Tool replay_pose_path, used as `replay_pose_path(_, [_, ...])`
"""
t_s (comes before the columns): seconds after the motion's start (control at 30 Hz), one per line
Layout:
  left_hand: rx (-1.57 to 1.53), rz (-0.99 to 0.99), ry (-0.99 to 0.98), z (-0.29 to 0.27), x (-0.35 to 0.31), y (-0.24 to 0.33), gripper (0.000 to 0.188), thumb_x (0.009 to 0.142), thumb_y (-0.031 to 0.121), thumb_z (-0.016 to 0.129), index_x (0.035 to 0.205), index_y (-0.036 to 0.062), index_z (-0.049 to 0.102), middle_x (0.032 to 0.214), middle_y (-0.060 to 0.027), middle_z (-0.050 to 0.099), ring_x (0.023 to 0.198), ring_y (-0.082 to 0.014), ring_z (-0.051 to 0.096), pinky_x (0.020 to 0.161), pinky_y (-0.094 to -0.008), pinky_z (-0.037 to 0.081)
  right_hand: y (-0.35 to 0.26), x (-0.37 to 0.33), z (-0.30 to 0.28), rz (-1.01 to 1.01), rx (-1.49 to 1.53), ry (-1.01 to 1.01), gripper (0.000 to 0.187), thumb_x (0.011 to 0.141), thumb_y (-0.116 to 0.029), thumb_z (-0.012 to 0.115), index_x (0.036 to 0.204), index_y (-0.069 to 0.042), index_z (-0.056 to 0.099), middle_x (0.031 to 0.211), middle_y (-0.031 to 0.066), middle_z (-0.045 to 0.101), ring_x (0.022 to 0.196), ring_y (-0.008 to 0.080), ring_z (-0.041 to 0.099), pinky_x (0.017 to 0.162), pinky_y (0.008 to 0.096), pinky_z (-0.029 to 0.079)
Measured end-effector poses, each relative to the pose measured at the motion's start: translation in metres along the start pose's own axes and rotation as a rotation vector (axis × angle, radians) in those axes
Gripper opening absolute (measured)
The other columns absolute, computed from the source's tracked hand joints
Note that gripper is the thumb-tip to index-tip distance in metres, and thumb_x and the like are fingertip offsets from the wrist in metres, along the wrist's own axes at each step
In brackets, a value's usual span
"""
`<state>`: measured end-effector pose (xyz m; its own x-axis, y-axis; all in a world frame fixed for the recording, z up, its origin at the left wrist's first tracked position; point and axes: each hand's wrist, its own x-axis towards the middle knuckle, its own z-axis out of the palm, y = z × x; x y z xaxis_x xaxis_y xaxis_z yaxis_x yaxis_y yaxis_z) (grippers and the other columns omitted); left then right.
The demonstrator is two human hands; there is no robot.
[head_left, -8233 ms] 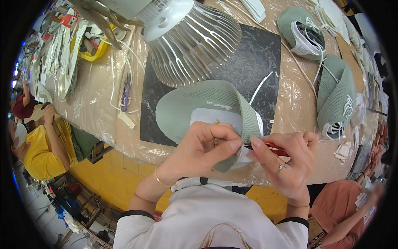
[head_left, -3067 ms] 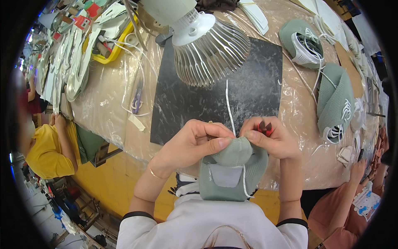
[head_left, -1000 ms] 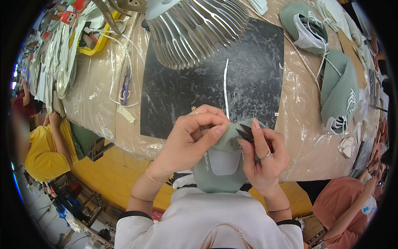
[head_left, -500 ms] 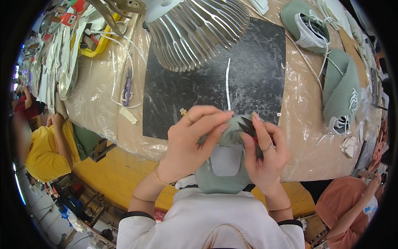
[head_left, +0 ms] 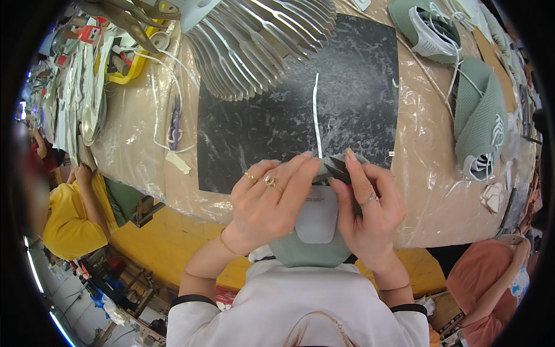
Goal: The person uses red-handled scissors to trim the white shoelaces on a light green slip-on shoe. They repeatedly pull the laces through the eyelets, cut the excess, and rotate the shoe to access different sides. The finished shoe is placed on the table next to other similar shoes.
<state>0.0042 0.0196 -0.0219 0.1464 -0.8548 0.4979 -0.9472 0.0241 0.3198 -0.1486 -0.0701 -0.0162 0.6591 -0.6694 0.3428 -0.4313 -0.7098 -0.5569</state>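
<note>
Left hand [head_left: 274, 194] has rolled knuckles-up at the green upper [head_left: 312, 254], thumb hidden, grip unclear; right hand [head_left: 368, 208] still pinches dark snips [head_left: 336, 169] there. Upper's at table [head_left: 422, 222] edge; work looks ongoing.

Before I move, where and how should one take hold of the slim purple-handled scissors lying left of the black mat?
Probably pinch the purple handle with the left hand, coming from above and the near side: the scissors lie flat, handle toward the person, narrow tip away. Keep clear of the white cord curving close beside it.
</note>
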Motion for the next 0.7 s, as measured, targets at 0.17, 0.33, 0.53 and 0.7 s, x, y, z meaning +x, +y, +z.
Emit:
replay_pose_path(0.17, [-0.157,-0.172,-0.034,0.003,0.004,0.0,0.027,0.082,0.003,0.065,0.109,0.0024,0.064,0.092,-0.0082,0.069,0.073,-0.0178,0.067,0.064,-0.0297,0.053,-0.003,0.008,-0.001,0.025,-0.009,-0.031,0.043,0.076,-0.002,0.076,0.118,-0.005,0.067,0.087,0.0099,0.061,0.067,0.0187,0.058,0.058,0.0278,0.047])
replay_pose_path(0.33, [-0.728,-0.612,-0.122,0.003,0.01,0.004,0.038,0.085,0.006,0.068,0.12,0.0011,0.056,0.086,-0.0122,0.066,0.072,-0.0205,0.067,0.064,-0.0286,0.052,-0.003,0.01,-0.001,-0.005,-0.045,-0.007,0.043,0.075,-0.006,0.078,0.117,-0.008,0.068,0.086,0.0075,0.062,0.066,0.0178,0.058,0.057,0.0276,0.046])
replay_pose_path(0.53, [-0.861,-0.66,-0.215,0.0,0.01,-0.007,0.015,0.087,0.004,0.064,0.1,-0.0034,0.068,0.091,-0.0136,0.067,0.08,-0.0183,0.065,0.071,-0.0279,0.05,0.001,0.005,0.002,-0.065,-0.112,0.02,0.048,0.076,-0.017,0.078,0.122,-0.012,0.066,0.088,-0.0002,0.061,0.068,0.0121,0.055,0.053,0.0267,0.031])
replay_pose_path(0.7, [-0.886,-0.66,-0.184,0.001,0.008,-0.007,0.015,0.087,0.003,0.064,0.099,-0.004,0.069,0.093,-0.013,0.068,0.084,-0.0183,0.065,0.074,-0.0277,0.05,0.0,0.005,0.0,-0.072,-0.151,0.011,0.047,0.076,-0.017,0.077,0.121,-0.013,0.067,0.087,-0.0009,0.061,0.065,0.012,0.054,0.051,0.0267,0.03])
